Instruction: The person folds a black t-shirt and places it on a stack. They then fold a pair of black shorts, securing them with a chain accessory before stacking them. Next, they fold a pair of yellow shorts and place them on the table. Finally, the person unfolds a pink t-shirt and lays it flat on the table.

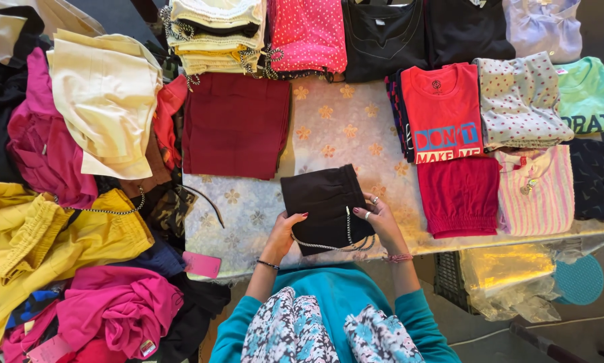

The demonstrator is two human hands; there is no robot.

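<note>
She wears a teal long-sleeved top, sleeves pushed up the forearms, with a white, black and blue floral scarf hanging down the front. The left hand (283,232) has dark red nails and a thin dark bangle; the right hand (377,216) wears rings and a pink beaded bracelet.

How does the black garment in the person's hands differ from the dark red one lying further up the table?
The black garment is held at both sides, by the left hand and the right hand; the dark red garment lies untouched. The black one looks smaller than the dark red one. A silvery chain hangs on the black one; the dark red one shows none. Both are folded flat on the patterned tablecloth.
</note>
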